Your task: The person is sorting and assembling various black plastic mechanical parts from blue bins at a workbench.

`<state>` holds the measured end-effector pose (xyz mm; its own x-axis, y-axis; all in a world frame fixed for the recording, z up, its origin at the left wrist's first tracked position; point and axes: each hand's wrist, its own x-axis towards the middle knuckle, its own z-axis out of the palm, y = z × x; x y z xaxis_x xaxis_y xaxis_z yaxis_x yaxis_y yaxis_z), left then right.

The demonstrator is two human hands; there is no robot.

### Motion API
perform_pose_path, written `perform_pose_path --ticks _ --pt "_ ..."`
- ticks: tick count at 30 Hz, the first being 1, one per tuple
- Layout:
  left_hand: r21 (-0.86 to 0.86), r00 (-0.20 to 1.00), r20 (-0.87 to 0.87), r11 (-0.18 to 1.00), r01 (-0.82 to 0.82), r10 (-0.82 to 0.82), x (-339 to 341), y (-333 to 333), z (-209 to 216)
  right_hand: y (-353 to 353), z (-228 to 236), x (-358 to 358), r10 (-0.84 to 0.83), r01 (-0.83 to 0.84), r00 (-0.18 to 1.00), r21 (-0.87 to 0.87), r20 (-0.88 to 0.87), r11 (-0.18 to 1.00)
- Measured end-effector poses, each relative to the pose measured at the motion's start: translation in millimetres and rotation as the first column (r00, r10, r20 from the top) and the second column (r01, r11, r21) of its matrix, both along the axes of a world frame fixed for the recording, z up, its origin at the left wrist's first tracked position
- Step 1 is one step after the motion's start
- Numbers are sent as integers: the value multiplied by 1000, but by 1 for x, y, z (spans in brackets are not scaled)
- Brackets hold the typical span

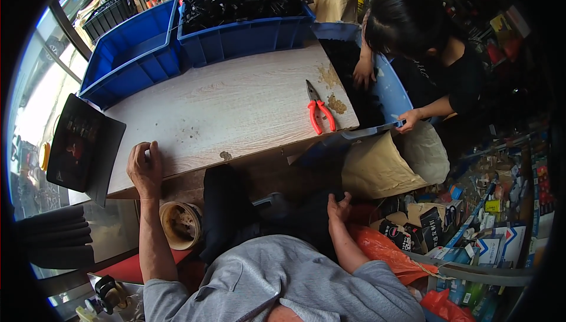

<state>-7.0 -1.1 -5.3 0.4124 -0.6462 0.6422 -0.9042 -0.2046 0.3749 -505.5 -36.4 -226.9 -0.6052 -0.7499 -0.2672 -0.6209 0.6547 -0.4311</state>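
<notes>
My left hand point(144, 168) rests at the left front edge of a pale wood-grain table point(236, 98), its fingers curled in with nothing visible in them. Low by my lap, my right hand point(339, 209) is turned partly upward, fingers apart and holding nothing. A pair of pliers point(313, 94) with red handles lies at the table's right end, out of reach of both hands. Close to my left hand, a dark tablet or laptop-like device point(76, 145) stands propped at the table's left end.
Across the table stand a blue crate point(130, 56) and another blue crate point(247, 36) heaped with black parts. At right, a co-worker point(466, 80) reaches into a light-blue bin point(396, 95) of black material. A paper sack point(377, 168) and bucket point(180, 226) stand below the table.
</notes>
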Motion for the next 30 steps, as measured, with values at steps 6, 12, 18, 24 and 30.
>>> perform_pose_path --ticks 6,12,18,24,30 --pt "11 1000 0 1000 -11 11 -1 0 1 -1 3 2 -12 12 1000 5 1 1000" --pt "7 1000 -11 1000 -18 19 -1 0 0 -1 0 0 -14 14 1000 -9 4 1000" --pt "9 1000 -14 1000 -16 16 -1 0 0 -1 -1 -1 -6 6 1000 4 -8 1000" --pt "7 1000 -3 1000 -21 21 1 1 -2 -1 -1 -1 -11 11 1000 18 -1 1000" --pt "-2 1000 7 1000 -12 12 0 0 -1 0 -3 -1 -7 7 1000 0 0 1000"
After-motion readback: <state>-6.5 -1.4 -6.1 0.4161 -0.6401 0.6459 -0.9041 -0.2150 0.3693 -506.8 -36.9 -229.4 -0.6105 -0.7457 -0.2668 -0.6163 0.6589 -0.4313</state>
